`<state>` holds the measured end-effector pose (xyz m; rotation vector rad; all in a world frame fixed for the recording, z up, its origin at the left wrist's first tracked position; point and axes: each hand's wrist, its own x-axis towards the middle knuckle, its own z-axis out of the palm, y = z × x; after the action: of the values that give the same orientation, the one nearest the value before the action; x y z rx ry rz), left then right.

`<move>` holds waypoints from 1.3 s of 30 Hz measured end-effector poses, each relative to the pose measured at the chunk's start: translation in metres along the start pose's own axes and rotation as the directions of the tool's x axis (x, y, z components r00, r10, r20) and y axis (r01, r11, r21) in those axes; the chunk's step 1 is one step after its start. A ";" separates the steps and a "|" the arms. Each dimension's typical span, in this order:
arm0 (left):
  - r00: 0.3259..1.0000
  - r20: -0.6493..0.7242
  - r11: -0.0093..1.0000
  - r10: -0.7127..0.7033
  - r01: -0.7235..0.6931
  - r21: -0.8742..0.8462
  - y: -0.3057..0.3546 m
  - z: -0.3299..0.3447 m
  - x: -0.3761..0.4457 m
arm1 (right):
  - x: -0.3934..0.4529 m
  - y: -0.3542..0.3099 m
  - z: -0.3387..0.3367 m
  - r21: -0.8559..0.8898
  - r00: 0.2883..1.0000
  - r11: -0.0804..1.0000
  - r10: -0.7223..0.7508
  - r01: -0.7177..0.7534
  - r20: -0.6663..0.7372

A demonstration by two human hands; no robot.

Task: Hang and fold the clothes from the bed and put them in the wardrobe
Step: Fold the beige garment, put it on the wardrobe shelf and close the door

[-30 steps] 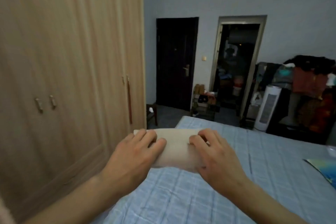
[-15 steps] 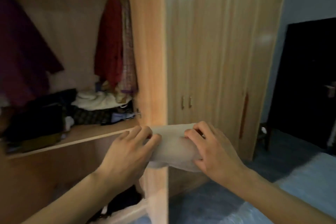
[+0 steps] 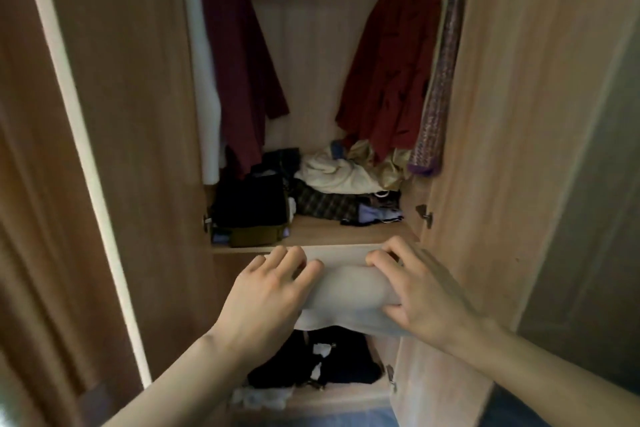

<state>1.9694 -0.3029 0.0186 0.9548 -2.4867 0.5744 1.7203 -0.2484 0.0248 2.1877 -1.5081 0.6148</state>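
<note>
**Head view: folded cloth is being held at the open wardrobe**

Both hands are gripping a folded pale cloth (image 3: 346, 291) in front of the wardrobe shelf (image 3: 332, 236), just below its front edge. The left hand (image 3: 270, 291) is curling its fingers over the cloth's left end, and the right hand (image 3: 415, 291) is pinching the right end, thumb underneath, fingers bent on top.

The cloth is looking soft and light; its lower layer is sagging between the hands, so it is likely to unfold if one end is let go. Holding both ends, with support under the middle, seems the safest way to slide it flat onto the bare wood at the shelf's front.

Hard to judge: the dim light is blurring what garment this is, and the hands are covering its ends. Dark clothes (image 3: 311, 364) below are partly hidden behind the cloth. The hanging red garment (image 3: 391, 73) is running out of view at the top, so no hanger is showing.
</note>
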 end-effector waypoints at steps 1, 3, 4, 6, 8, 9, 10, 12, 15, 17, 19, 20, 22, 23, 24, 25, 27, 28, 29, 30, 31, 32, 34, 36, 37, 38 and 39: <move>1.000 -0.005 1.000 -0.015 0.015 0.009 -0.011 0.004 -0.004 | 0.011 -0.005 0.007 0.009 1.000 1.000 -0.014 0.014 -0.004; 0.999 -0.012 0.999 -0.042 0.042 0.029 -0.029 0.013 -0.009 | 0.031 -0.012 0.022 0.026 0.999 0.999 -0.041 0.041 -0.005; 0.998 -0.014 0.998 -0.054 0.054 0.038 -0.037 0.017 -0.008 | 0.039 -0.013 0.029 0.035 0.999 0.998 -0.047 0.047 0.003; 0.997 -0.019 0.996 -0.073 0.074 0.043 -0.050 0.026 -0.002 | 0.053 -0.009 0.042 0.046 0.999 0.998 -0.048 0.048 0.017; 0.996 -0.020 0.996 -0.083 0.083 0.034 -0.059 0.038 0.010 | 0.063 0.003 0.055 0.054 0.999 0.998 -0.042 0.041 0.018; 0.996 -0.019 0.996 -0.084 0.084 0.029 -0.062 0.046 0.017 | 0.066 0.011 0.062 0.062 0.999 0.997 -0.042 0.041 0.018; 0.997 -0.017 0.996 -0.081 0.081 0.025 -0.063 0.054 0.024 | 0.069 0.019 0.069 0.074 0.999 0.996 -0.044 0.043 0.019; 0.998 -0.012 0.998 -0.065 0.065 0.019 -0.064 0.069 0.040 | 0.073 0.038 0.082 0.094 0.999 0.995 -0.042 0.039 0.024; 1.000 -0.011 0.999 -0.022 0.022 0.036 -0.068 0.090 0.072 | 0.082 0.070 0.103 0.102 1.000 0.995 -0.017 0.016 0.008; 1.000 -0.027 0.999 0.009 -0.008 0.050 -0.073 0.101 0.101 | 0.092 0.095 0.116 0.119 1.000 0.993 0.009 -0.007 -0.012; 0.999 -0.027 0.997 0.038 -0.037 0.061 -0.079 0.112 0.133 | 0.105 0.122 0.129 0.125 0.998 0.991 0.043 -0.037 -0.040; 0.999 -0.019 0.996 0.048 -0.046 0.070 -0.081 0.118 0.149 | 0.111 0.136 0.135 0.128 0.997 0.991 0.052 -0.045 -0.052; 0.999 0.002 0.995 0.042 -0.042 0.087 -0.085 0.134 0.180 | 0.124 0.163 0.148 0.139 0.996 0.989 0.056 -0.046 -0.071; 0.999 0.005 0.996 0.032 -0.032 0.083 -0.087 0.143 0.194 | 0.131 0.177 0.154 0.146 0.995 0.988 0.063 -0.051 -0.080; 1.000 0.006 0.997 0.022 -0.023 0.076 -0.088 0.152 0.207 | 0.137 0.190 0.160 0.146 0.994 0.988 0.070 -0.057 -0.085; 1.000 0.018 0.998 0.014 -0.015 0.063 -0.088 0.161 0.217 | 0.141 0.201 0.166 0.145 0.994 0.987 0.076 -0.064 -0.079; 0.999 0.050 1.000 0.000 -0.001 0.024 -0.092 0.177 0.233 | 0.148 0.218 0.179 0.151 0.995 0.986 0.078 -0.069 -0.057; 0.998 0.066 1.000 0.001 -0.001 0.004 -0.095 0.184 0.241 | 0.151 0.225 0.185 0.156 0.996 0.985 0.079 -0.071 -0.040; 0.997 0.079 1.000 0.004 -0.003 -0.008 -0.098 0.191 0.247 | 0.153 0.231 0.191 0.156 0.996 0.985 0.083 -0.078 -0.023; 0.996 0.089 1.000 0.008 -0.006 -0.018 -0.103 0.201 0.257 | 0.160 0.240 0.199 0.157 0.996 0.984 0.088 -0.085 -0.012; 0.995 0.100 1.000 0.016 -0.013 -0.027 -0.106 0.206 0.263 | 0.163 0.244 0.202 0.158 0.996 0.983 0.094 -0.092 -0.005; 0.994 0.104 0.999 0.026 -0.023 -0.031 -0.110 0.210 0.270 | 0.167 0.248 0.205 0.153 0.995 0.983 0.100 -0.098 -0.003; 0.993 0.115 0.999 0.031 -0.028 -0.025 -0.121 0.228 0.286 | 0.180 0.260 0.217 0.116 0.993 0.987 0.114 -0.114 0.001; 0.994 0.105 0.999 0.043 -0.041 -0.016 -0.132 0.247 0.302 | 0.195 0.272 0.230 0.078 0.992 0.988 0.130 -0.130 0.005; 0.994 0.091 0.999 0.053 -0.052 -0.017 -0.138 0.257 0.309 | 0.201 0.278 0.237 0.060 0.990 0.989 0.137 -0.138 0.013; 0.995 0.080 0.998 0.061 -0.059 -0.029 -0.144 0.266 0.314 | 0.207 0.282 0.244 0.045 0.990 0.989 0.141 -0.142 0.025; 0.995 0.081 0.997 0.065 -0.061 -0.051 -0.150 0.276 0.318 | 0.214 0.287 0.252 0.036 0.989 0.989 0.143 -0.144 0.039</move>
<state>1.7952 -0.7128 -0.0138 0.9013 -2.5997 0.5020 1.5494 -0.6464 -0.0355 2.1429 -1.6976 0.6589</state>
